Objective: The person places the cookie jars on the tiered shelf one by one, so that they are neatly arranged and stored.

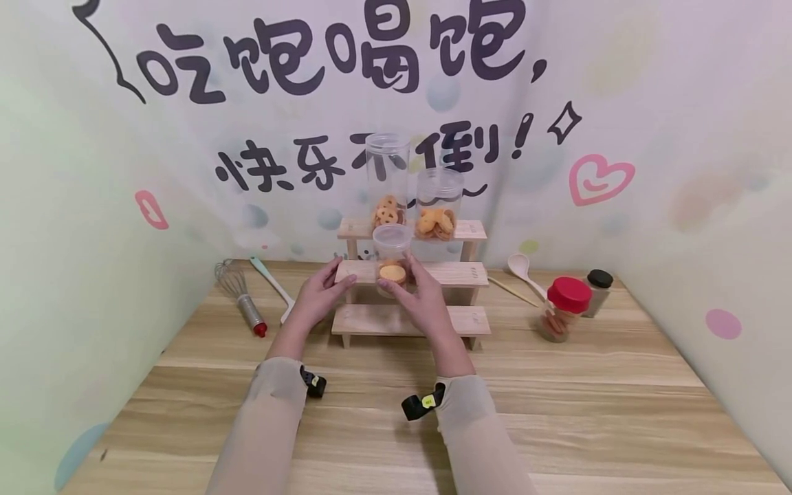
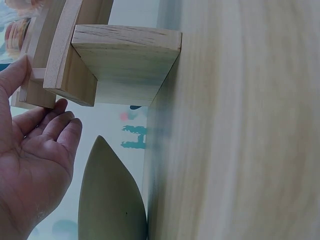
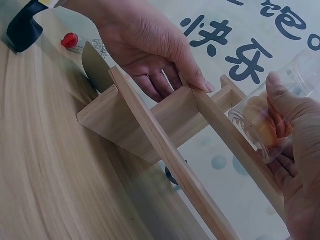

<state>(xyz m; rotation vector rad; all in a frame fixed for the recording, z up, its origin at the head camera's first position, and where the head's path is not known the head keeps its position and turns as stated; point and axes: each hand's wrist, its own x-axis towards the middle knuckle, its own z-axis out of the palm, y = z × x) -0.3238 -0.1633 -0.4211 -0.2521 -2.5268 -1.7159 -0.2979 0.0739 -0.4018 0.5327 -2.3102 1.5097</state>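
A three-tier wooden display stand [image 1: 445,273] stands against the back wall. My right hand [image 1: 427,302] grips a small clear jar [image 1: 392,249] of round cookies at the middle tier, thumb across its front. In the right wrist view the jar [image 3: 257,117] overlaps the tier's edge, and the right hand [image 3: 305,135] wraps its side. My left hand [image 1: 318,292] holds the left end of the middle tier, thumb at the front. The left wrist view shows the left hand [image 2: 42,145] with thumb and fingertips on the tier's end.
On the top tier stand a tall cookie jar [image 1: 388,179] and a shorter jar [image 1: 438,206]. Left lie a whisk [image 1: 244,295] and a spatula [image 1: 272,285]. Right are a white spoon [image 1: 526,273], a red-lidded jar [image 1: 564,309], a black-lidded jar [image 1: 597,294] and a thin stick [image 1: 513,291].
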